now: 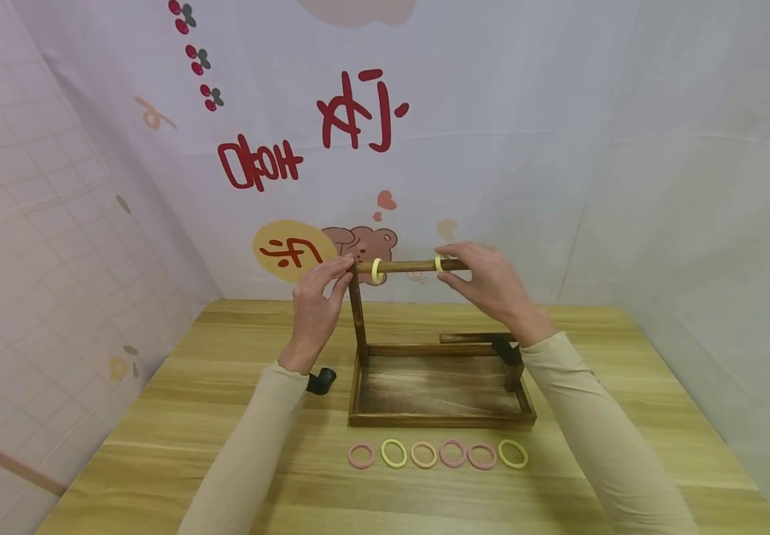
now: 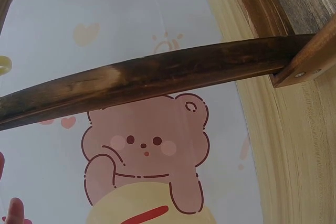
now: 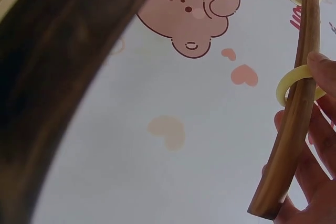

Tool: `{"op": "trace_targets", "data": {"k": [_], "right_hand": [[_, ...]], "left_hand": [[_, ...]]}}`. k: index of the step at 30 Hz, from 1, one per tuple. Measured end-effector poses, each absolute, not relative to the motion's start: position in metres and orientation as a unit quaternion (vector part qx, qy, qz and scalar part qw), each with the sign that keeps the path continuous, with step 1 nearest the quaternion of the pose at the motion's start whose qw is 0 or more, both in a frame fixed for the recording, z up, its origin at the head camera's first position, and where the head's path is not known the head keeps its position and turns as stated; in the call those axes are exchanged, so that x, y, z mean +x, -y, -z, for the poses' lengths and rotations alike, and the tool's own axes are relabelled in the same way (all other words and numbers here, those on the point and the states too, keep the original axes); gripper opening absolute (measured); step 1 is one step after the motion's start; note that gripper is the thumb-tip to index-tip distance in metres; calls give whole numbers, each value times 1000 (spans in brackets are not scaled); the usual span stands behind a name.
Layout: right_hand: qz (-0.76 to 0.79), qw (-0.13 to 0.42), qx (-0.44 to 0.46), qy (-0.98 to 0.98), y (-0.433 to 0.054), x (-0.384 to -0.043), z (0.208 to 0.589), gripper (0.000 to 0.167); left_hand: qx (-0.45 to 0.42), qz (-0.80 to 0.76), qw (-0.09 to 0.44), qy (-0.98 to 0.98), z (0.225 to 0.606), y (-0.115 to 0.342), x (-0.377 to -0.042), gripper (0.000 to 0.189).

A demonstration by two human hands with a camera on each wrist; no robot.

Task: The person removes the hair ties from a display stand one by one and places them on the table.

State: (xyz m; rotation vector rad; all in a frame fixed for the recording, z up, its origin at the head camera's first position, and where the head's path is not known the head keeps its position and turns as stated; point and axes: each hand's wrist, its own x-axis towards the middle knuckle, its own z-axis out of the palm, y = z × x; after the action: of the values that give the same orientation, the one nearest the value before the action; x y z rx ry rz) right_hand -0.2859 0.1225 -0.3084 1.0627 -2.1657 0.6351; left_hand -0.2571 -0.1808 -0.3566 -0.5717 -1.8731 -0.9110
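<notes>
A dark wooden rack has a horizontal top bar (image 1: 406,266) with one end at an upright post (image 1: 358,316). My left hand (image 1: 314,301) pinches the corner where post and bar meet, its fingertips at the bar's end. One yellow ring (image 1: 376,272) hangs round the bar near that corner. Farther along, my right hand (image 1: 492,286) holds a second yellow ring (image 3: 294,81) between thumb and fingers. That ring encircles the bar too, and the bar's free end (image 3: 265,205) shows below it in the right wrist view.
Several pink, yellow and orange rings, including a pink ring (image 1: 361,455), lie in a row before the rack's tray base (image 1: 441,420). A shorter, lower bar (image 1: 468,338) sits at the right, under my right forearm. Behind stands a printed cloth backdrop (image 1: 492,171).
</notes>
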Motion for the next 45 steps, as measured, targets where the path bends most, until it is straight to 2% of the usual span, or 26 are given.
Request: {"op": "trace_targets", "data": {"k": [45], "right_hand": [[-253,312,398,825,-142,-287,309,46]], "left_hand": [[-237,372,464,768,356,181,-256,26]]}}
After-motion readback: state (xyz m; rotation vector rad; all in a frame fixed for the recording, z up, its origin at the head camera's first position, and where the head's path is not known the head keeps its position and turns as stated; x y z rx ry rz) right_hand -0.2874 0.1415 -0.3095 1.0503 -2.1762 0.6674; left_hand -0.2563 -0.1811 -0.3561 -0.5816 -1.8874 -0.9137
